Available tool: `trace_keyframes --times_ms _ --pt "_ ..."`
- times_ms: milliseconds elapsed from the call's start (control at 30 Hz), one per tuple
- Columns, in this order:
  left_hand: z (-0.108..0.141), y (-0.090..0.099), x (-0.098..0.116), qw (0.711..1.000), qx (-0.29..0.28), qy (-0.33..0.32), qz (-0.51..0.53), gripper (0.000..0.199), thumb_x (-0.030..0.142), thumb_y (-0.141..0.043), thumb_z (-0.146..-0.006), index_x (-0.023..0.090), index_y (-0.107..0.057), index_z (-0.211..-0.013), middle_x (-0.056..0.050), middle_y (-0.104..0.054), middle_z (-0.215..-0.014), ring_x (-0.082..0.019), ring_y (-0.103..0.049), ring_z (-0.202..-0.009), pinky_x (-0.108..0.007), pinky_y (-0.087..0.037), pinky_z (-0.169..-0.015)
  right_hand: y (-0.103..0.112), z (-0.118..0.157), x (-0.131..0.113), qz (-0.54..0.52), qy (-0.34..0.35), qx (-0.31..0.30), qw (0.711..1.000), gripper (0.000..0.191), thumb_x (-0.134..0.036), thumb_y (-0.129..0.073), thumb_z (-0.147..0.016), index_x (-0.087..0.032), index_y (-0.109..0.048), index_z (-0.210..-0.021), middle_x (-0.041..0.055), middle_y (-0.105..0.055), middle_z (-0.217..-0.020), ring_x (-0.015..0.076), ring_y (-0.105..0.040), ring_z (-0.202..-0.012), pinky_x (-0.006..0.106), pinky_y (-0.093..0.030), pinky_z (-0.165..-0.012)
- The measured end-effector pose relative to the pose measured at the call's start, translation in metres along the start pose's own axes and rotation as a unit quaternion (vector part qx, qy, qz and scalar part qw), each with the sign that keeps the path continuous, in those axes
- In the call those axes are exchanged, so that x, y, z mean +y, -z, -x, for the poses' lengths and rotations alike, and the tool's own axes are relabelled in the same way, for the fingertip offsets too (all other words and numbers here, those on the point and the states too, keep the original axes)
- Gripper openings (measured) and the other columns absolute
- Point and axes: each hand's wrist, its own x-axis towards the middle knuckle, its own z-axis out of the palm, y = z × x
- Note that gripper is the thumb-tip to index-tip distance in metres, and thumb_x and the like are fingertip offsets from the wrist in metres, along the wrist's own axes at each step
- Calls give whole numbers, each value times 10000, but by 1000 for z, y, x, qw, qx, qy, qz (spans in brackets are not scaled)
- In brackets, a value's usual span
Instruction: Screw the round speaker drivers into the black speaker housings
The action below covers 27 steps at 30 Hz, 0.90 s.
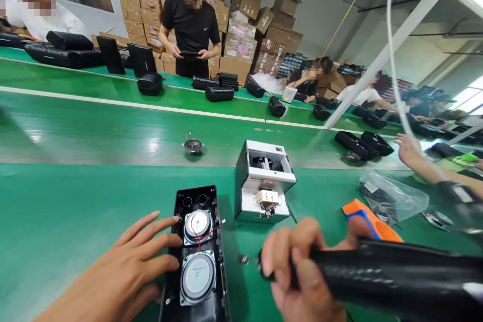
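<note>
My left hand lies with fingers stretched along the left edge of a black speaker housing. Inside that housing sit two speaker drivers, a smaller one above a larger one, joined by red and black wires. Wrapped round a black electric screwdriver is my right hand, just right of the housing. The screwdriver's tip points left, with a small blurred metal piece in front of it. Behind my right hand stands a white and black screw feeder.
A loose speaker driver lies on the green conveyor. On the right are an orange and blue object, a clear plastic bag and a neighbour's hand. Across the line, people handle black speakers near stacked cartons.
</note>
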Motion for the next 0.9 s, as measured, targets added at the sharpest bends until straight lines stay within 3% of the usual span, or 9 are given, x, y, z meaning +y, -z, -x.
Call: trace_keyframes --times_ms 100,200,333,467,567,667,733,833,900 --pt "0 -4 -1 998 51 -24 39 352 76 -530 -793 362 -713 -888 105 -770 -936 -184 -729 -1203 -358 -93 -1396 15 -44 -1 102 77 22 992 458 -143 -716 -1112 -431 -581 -1442 -103 -531 -855 95 -511 -548 232 -581 -598" --pt "5 -15 7 995 85 -21 46 214 179 -588 -943 326 -673 -812 102 -700 -795 -178 -699 -814 -355 -261 -1273 29 -68 11 198 134 16 971 623 -146 -746 -1065 -418 -473 -1555 -100 -569 -881 124 -547 -587 282 -592 -620" --pt "9 -32 32 992 119 -26 16 359 444 -538 -1168 291 -692 -882 71 -681 -728 -189 -629 -671 -398 -416 -945 31 -70 25 239 107 5 965 601 -127 -758 -1004 -317 -472 -1496 -101 -598 -857 130 -573 -561 290 -577 -584" --pt "0 -34 56 996 75 -16 -35 234 451 -618 -1170 276 -736 -1272 76 -765 -839 -175 -715 -738 -385 -460 -904 25 -65 24 251 77 18 965 599 -110 -780 -969 -296 -478 -1452 -89 -614 -868 132 -569 -597 263 -522 -564" --pt "-10 -28 68 997 -6 40 -58 439 558 -857 -991 311 -751 -1337 36 -804 -964 -232 -757 -847 -404 -522 -891 23 -61 18 255 25 4 967 589 -121 -803 -973 -283 -508 -1456 -80 -611 -854 141 -567 -613 271 -522 -573" --pt "-14 -23 76 990 -75 93 -73 551 582 -914 -912 358 -766 -1392 -43 -818 -1176 -323 -770 -1049 -465 -598 -946 17 -53 6 223 -45 -16 974 609 -138 -811 -987 -295 -511 -1493 -82 -615 -838 140 -566 -571 273 -524 -547" --pt "-13 -23 80 988 -78 104 -85 562 510 -921 -904 376 -771 -1429 -107 -796 -1370 -377 -760 -1171 -530 -621 -1005 11 -44 -9 191 -51 -3 980 650 -129 -824 -986 -331 -494 -1508 -92 -623 -813 141 -549 -538 267 -516 -525" --pt "-12 -25 83 986 -74 112 -95 538 381 -913 -904 389 -791 -1427 -193 -680 -1605 -448 -721 -1325 -619 -618 -1072 6 -28 -35 163 -53 11 985 349 -136 -813 -1028 -323 -606 -1238 -98 -576 -747 132 -503 -503 278 -531 -539" --pt "-12 -24 83 987 -73 115 -87 535 346 -908 -915 385 -791 -1435 -232 -620 -1666 -465 -685 -1410 -656 -603 -1123 9 -15 -47 139 -85 -45 986 253 -216 -800 -1073 -274 -585 -953 -96 -496 -672 119 -447 -444 292 -525 -505"
